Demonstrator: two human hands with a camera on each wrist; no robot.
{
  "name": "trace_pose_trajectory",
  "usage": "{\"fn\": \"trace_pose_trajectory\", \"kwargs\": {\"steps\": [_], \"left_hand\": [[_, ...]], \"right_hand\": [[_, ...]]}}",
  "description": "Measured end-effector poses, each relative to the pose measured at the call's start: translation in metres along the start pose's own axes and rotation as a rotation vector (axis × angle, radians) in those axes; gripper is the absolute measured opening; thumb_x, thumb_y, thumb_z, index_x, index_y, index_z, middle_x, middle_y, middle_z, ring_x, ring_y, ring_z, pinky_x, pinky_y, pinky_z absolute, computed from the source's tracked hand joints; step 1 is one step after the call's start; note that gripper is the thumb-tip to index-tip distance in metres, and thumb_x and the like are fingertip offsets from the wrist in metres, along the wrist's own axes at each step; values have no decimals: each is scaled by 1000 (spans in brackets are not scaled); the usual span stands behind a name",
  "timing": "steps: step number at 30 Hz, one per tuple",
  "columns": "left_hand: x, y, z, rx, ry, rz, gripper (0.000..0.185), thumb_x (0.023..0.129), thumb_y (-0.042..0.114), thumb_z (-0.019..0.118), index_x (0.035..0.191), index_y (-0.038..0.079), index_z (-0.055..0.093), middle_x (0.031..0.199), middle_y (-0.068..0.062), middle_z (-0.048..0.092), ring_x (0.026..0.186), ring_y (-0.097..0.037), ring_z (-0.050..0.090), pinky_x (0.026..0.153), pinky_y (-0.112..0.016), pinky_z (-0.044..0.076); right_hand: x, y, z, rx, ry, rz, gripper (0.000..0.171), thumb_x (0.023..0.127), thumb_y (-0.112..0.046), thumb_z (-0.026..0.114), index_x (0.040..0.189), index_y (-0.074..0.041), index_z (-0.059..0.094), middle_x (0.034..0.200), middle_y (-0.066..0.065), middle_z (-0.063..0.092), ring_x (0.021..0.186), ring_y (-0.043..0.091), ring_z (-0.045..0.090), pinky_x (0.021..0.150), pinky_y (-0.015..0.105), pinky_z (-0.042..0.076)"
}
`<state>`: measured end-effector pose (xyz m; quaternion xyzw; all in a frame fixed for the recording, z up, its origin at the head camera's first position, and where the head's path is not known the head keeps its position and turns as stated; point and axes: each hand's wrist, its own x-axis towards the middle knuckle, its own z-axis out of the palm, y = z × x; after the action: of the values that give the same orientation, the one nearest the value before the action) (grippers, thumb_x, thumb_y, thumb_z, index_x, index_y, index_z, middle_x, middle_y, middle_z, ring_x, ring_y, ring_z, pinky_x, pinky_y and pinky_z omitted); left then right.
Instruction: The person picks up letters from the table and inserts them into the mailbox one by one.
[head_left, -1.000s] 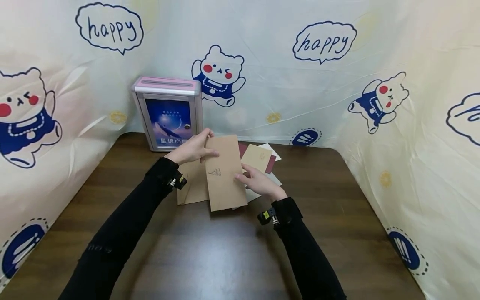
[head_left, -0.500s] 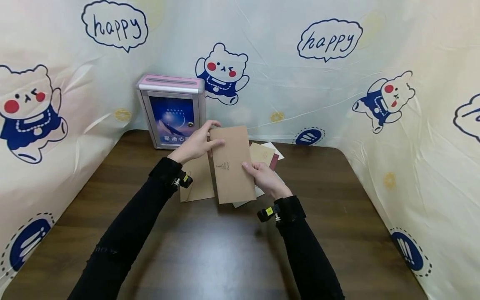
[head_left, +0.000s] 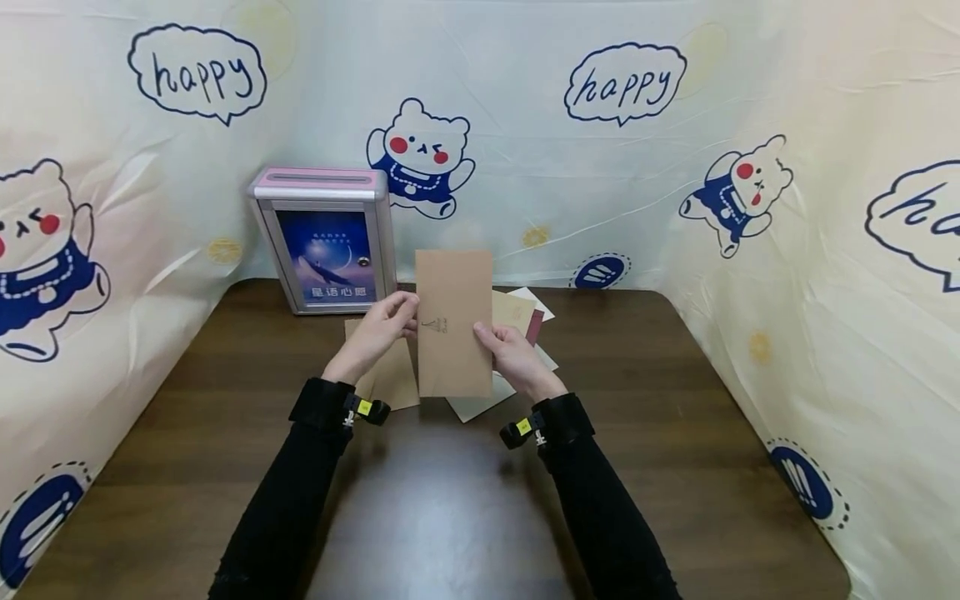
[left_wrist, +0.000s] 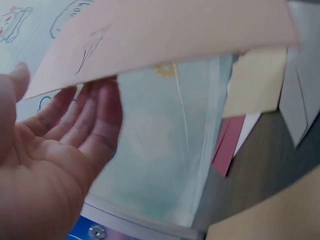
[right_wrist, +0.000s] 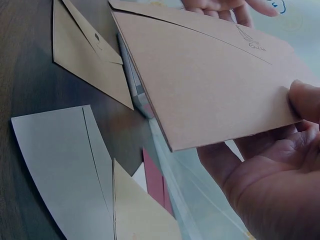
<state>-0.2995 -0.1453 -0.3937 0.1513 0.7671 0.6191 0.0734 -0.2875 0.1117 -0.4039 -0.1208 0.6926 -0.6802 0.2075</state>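
Note:
I hold a long brown envelope (head_left: pixel 453 321) upright above the table, a small drawing on its front. My left hand (head_left: pixel 401 312) grips its left edge. In the left wrist view the fingers (left_wrist: pixel 95 107) lie behind the envelope (left_wrist: pixel 165 30). My right hand (head_left: pixel 483 337) pinches the right edge, thumb (right_wrist: pixel 305 100) on the front of the envelope (right_wrist: pixel 210 85) and fingers behind. A pink-topped metal letter box (head_left: pixel 322 242) with a slot in its lid stands at the back left.
Under the hands lie another brown envelope (head_left: pixel 393 379), a cream one (head_left: pixel 513 310), a dark red one (head_left: pixel 534 327) and a white one (head_left: pixel 480 404). The wooden table (head_left: pixel 675 433) is walled by cartoon-printed sheeting (head_left: pixel 825 250) on three sides.
The brown envelope has risen from a slant to stand straight and upright. My left hand slid from its top corner down to the middle of the left edge. Both hands drew nearer.

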Motion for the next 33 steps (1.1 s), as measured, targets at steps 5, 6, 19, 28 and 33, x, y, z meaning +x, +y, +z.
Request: {"fn": "trace_pose_trajectory", "kwargs": {"steps": [5,6,19,28,33], "left_hand": [[-7,-5,7,-33,18,-20,51,107,44,44,134,1,51,125,-12,58,102,-13,60,104,-46,48],[-8,-5,9,-32,24,-21,49,107,42,45,132,1,52,118,-10,58,99,-12,58,102,-44,49],[-12,-11,27,-7,88,38,33,102,34,61,105,2,65,74,3,47,71,-11,45,67,-27,36],[-13,-10,21,66,56,50,30,101,28,63,112,2,72,88,2,60,82,-13,51,74,-29,43],[-14,-10,13,169,37,33,27,100,31,63,109,7,73,97,-1,63,87,-16,50,80,-31,41]], "right_hand": [[3,-1,5,19,23,-11,47,110,-31,39,140,3,53,141,23,58,117,18,66,108,45,48],[3,-1,5,20,24,-7,47,110,-31,38,140,3,53,142,24,58,118,19,66,109,47,47],[-2,0,6,-64,43,-22,47,109,-33,42,140,1,53,140,23,59,127,30,61,112,51,45],[-6,2,3,-277,75,-81,40,107,-29,50,131,1,62,131,21,66,119,30,66,97,45,56],[-9,-5,3,-472,92,-110,39,105,-34,55,124,-3,68,122,17,71,103,24,70,82,35,60]]}}
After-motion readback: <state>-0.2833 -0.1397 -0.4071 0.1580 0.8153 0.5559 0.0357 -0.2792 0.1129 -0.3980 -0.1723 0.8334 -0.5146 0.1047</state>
